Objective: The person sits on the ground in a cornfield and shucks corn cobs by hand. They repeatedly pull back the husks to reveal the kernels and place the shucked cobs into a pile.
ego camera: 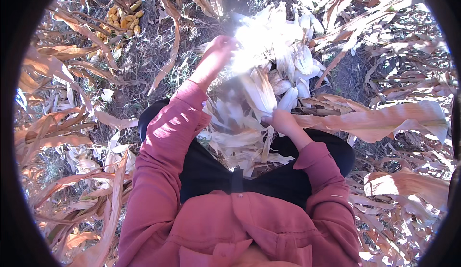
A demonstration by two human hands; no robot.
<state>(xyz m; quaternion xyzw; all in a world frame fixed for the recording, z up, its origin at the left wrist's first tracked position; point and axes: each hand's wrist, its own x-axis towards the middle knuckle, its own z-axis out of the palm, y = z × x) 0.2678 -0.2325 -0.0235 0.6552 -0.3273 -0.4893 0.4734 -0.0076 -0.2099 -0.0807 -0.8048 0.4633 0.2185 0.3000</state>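
My right hand (283, 120) grips the lower end of a pale corn ear in its husk (262, 90), held above the ground before my knees. Up and to the left, my left hand (219, 48) is raised beside the pile, its fingers curled and partly lost in strong glare; whether it holds anything is unclear. A heap of corn ears in whitish dry husks (303, 60) lies just beyond my hands, its near left side washed out by sunlight. Loose stripped husks (236, 139) are gathered between my bent legs.
Bare yellow corn cobs (128, 21) lie in a pile at the upper left. A long dry corn leaf (378, 119) stretches rightward from near my right hand. Dry stalks and leaves (108, 202) cover the ground on both sides, with thin grass among them.
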